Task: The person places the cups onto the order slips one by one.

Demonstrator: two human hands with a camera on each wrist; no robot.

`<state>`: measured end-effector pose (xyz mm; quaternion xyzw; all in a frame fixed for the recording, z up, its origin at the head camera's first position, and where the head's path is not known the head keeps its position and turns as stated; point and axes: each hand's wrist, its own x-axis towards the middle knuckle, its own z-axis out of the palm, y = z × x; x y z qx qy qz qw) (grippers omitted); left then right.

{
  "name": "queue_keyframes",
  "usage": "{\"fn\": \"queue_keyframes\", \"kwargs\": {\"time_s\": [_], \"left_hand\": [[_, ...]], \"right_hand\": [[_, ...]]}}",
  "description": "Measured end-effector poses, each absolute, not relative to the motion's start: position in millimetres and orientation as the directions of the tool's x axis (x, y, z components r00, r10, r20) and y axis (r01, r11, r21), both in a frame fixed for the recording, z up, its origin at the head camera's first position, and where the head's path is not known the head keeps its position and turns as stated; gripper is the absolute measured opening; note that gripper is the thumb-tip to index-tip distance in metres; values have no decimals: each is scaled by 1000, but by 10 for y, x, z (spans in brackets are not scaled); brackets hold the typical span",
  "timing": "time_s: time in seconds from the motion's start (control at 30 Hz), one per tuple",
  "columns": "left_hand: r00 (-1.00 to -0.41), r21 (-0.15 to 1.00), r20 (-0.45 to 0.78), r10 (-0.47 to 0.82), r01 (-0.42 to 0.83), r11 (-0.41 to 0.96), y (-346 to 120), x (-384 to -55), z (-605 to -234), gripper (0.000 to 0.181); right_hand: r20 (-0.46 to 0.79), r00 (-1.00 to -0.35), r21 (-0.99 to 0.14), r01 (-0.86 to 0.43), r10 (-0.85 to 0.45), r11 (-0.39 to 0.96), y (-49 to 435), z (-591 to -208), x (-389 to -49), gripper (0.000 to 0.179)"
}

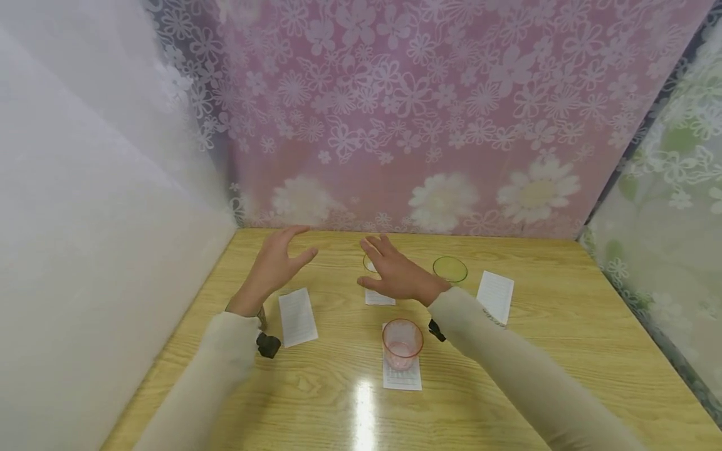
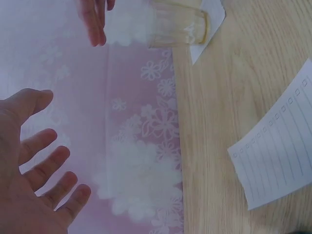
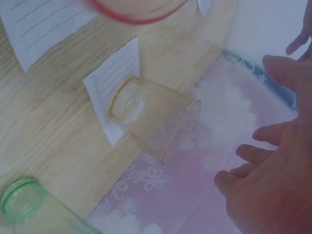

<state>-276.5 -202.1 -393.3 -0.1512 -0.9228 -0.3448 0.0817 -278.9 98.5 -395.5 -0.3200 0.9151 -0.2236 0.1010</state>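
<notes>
My left hand hovers above the table's left side, fingers spread and holding nothing. My right hand is over the middle, its fingers extended and also free of any object. Nearest to the right hand stands a clear yellow cup, upright on a ruled paper slip; in the head view the hand partly covers it. A green cup stands farther right. Closer to me, a pink cup with a red rim rests on another slip. No cup is touched by either hand.
One paper slip lies below the left hand, and another slip lies at the right, partly behind the right sleeve. A pink flowered cloth hangs along the table's back edge. A pale wall borders the left side.
</notes>
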Motion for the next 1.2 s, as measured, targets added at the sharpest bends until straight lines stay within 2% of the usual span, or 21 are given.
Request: {"fn": "queue_keyframes", "kwargs": {"time_s": [0.27, 0.7, 1.2], "left_hand": [[-962, 625, 195, 193, 273, 731, -2362, -2664, -3891, 65], [-968, 596, 146, 202, 249, 763, -2660, -2486, -3884, 70], [-973, 589, 65, 221, 216, 779, -2927, -2335, -4005, 76]], "right_hand": [[-49, -747, -440, -580, -663, 686, 707, -3975, -2774, 87], [-62, -707, -411, -625, -704, 664, 376, -3985, -2709, 83], [-156, -691, -380, -618, -706, 688, 92, -4084, -2676, 75]]}}
